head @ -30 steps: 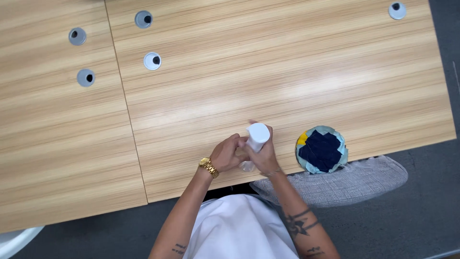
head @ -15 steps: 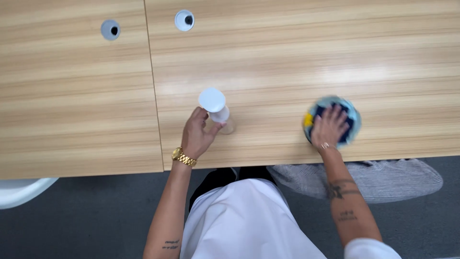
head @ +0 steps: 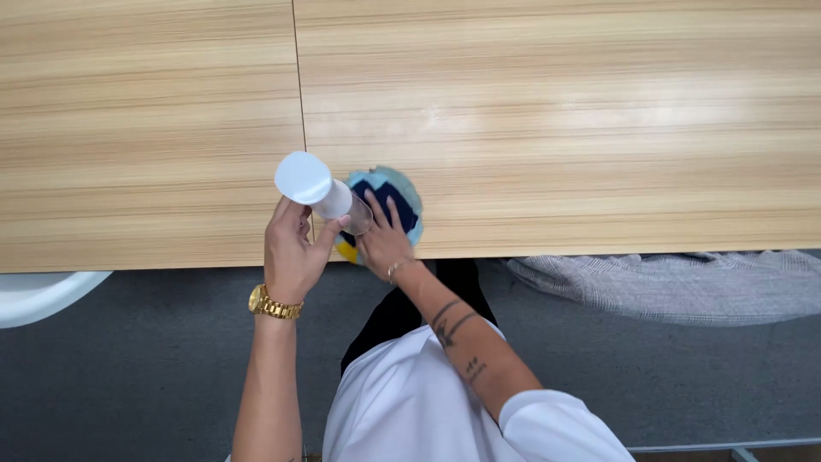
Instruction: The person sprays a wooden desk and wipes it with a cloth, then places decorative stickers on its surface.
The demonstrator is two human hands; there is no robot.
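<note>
Two things sit at the worktop's (head: 556,128) near edge: a white-capped clear bottle (head: 329,197), light, rigid, likely slick, gripped round its body by the left hand (head: 291,252); a soft round cloth pad (head: 402,192), pressed flat under the right hand (head: 385,244).

- Left hand (head: 291,248): raised, fingers curled in a grasp, thumb up; gold watch on wrist; forearm bare, near vertical in view
- Right hand (head: 385,241): flat, palm down, fingers spread; thin bracelet on wrist; forearm tattooed, angled inward
</note>
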